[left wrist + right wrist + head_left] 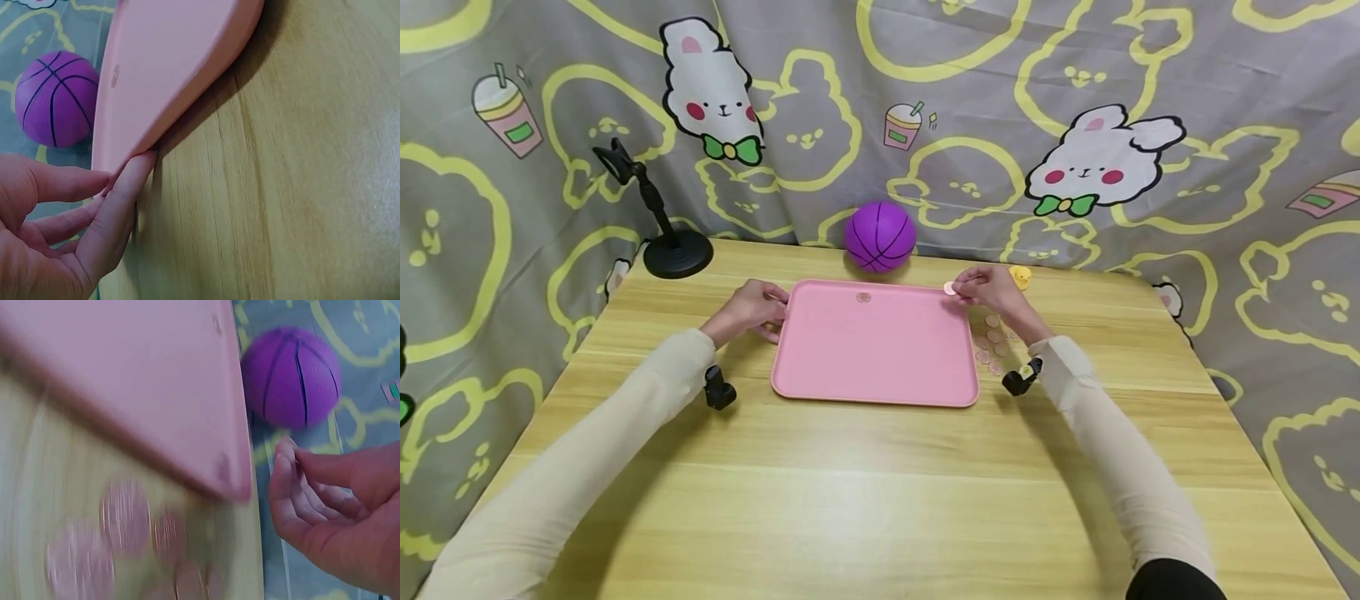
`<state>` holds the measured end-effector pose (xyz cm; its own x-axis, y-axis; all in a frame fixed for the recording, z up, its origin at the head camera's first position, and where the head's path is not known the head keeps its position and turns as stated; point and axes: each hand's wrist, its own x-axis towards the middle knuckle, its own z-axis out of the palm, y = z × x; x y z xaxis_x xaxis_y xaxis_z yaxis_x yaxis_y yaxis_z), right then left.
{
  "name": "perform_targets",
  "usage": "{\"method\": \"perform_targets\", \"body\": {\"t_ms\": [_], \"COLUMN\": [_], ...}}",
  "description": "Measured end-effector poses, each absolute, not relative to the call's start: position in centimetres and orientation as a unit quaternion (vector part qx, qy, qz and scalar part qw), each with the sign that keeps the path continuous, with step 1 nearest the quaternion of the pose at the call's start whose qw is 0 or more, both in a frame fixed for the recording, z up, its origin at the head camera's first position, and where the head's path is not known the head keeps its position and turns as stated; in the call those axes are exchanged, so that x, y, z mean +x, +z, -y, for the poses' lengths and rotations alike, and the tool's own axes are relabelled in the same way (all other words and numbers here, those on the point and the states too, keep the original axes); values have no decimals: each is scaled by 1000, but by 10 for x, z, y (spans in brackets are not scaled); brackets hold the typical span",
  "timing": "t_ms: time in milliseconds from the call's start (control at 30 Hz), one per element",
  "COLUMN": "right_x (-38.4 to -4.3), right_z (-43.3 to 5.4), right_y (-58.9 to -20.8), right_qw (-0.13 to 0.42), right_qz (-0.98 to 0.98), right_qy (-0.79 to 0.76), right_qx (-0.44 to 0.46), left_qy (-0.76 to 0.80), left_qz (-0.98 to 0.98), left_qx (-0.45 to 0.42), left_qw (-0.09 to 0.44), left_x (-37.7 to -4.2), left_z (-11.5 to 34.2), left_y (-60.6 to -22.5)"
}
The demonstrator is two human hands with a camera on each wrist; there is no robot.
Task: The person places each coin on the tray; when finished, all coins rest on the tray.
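Note:
A shallow pink tray (874,350) lies on the wooden table, with one coin (863,297) on it near its far edge. At the tray's left side, my left hand (749,310) pinches the rim between thumb and fingers, closer in the left wrist view (81,219). My right hand (996,292) holds a round, pale coin (950,288) by its fingertips over the far right corner. In the right wrist view that hand (340,503) shows the held coin only edge-on. Several loose coins (995,337) lie right of the tray, blurred in the right wrist view.
A purple toy basketball (880,237) sits behind the tray. A small yellow duck (1021,277) is beyond the right hand. At the table's far left corner stands a black phone stand (676,252). A patterned curtain (820,117) hangs behind the table.

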<state>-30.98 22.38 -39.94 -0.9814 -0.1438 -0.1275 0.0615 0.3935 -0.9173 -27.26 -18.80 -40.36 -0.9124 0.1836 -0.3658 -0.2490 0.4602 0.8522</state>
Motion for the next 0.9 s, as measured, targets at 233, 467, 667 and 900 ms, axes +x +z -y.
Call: {"method": "perform_targets", "body": {"t_ms": [233,467,667,900], "right_x": [-314,-318,-319,-323], "right_z": [-182,-152,-127,-114], "right_y": [-408,-420,-427,-427], "right_qw": [88,150,145,102], "right_qz": [-821,-767,-765,-844], "right_qy": [-564,-623,-627,-526], "right_qx": [-33,-19,-7,-17], "left_qy": [522,528,548,545], "left_qz": [-825,-819,-801,-799], "left_qx": [-7,-7,-10,-12], "left_qw": [216,225,240,252], "left_x": [-275,-271,-272,-276], "left_z": [188,192,196,196], "left_y": [-403,-408,-408,-409]}}
